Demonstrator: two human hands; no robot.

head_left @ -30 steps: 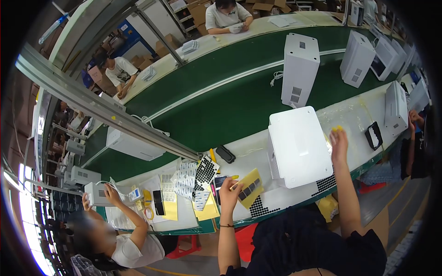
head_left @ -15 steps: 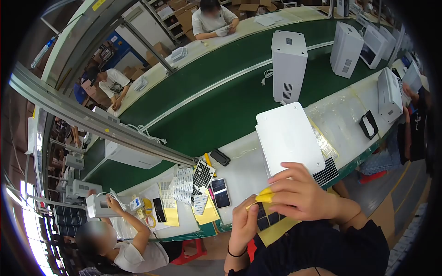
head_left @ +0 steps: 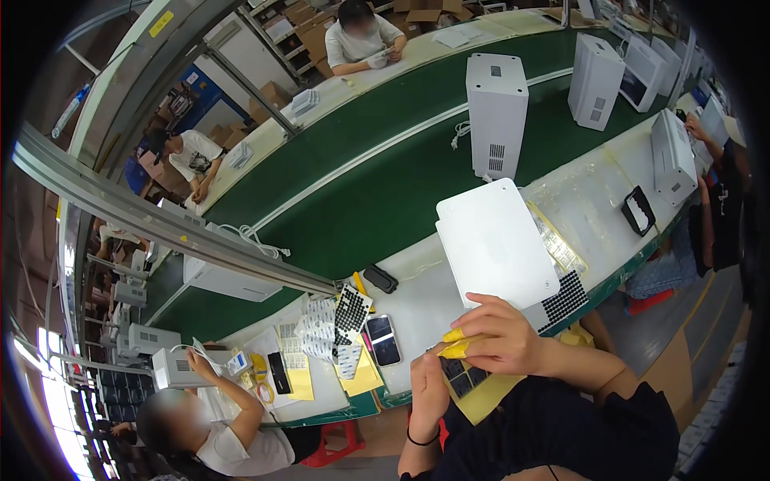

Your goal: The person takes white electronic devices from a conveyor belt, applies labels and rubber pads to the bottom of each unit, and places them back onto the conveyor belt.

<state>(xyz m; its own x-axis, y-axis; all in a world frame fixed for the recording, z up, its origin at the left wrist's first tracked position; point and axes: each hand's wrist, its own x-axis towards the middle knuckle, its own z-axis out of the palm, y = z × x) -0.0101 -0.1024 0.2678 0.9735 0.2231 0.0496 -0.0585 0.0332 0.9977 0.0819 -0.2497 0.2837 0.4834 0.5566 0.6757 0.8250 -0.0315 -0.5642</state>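
A yellow sheet with dark square stickers [head_left: 481,398] is held in front of my body. My left hand [head_left: 431,389] pinches its upper left edge. Yellow covers wrap fingertips of my right hand [head_left: 501,341], whose thumb and fingers press together at the sheet's top edge; any small piece between them is hidden. Just beyond my hands, a white appliance [head_left: 497,240] stands on the bench with its smooth panel facing up. Beside it are a sheet of black dots [head_left: 565,303] and a clear sticker sheet with a yellow border [head_left: 559,244].
To the left on the bench [head_left: 417,293] lie a phone [head_left: 383,340], a black holder [head_left: 380,279] and dotted sheets [head_left: 351,314]. A co-worker [head_left: 233,433] handles another appliance at the left. Tall white units [head_left: 497,120] stand on the green belt [head_left: 361,208].
My right hand has come from the appliance's right side to the sheet in my left hand. The sheet has moved down and closer to my body. The camera view has shifted slightly.
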